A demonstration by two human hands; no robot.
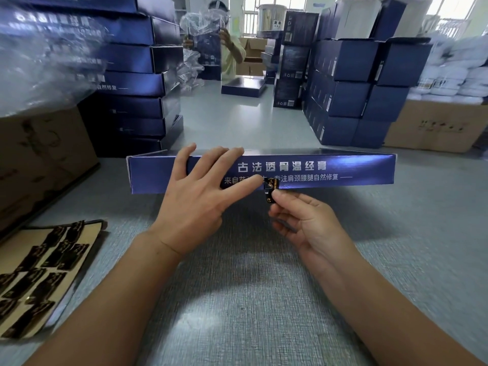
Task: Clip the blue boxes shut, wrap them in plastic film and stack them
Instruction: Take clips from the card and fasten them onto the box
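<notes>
Table [237,307], left hand [195,199] on one blue box [364,169], right hand [309,220] pinching one clip [271,191]

Grey textured worktop [237,299], bright barred windows [249,19] behind, brown cartons [435,125], white stacked bundles [464,72]

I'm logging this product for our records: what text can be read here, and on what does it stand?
"古法透骨温经膏": front side of the blue box that the left hand presses.
"来自 … 专注肩颈腰腿自然修复": the line below it, its middle hidden by that hand.
"自然修复": side of a stacked box at left.
The black clip in the right hand, the cardboard carton and the far boxes: too blurred or small to read.
</notes>
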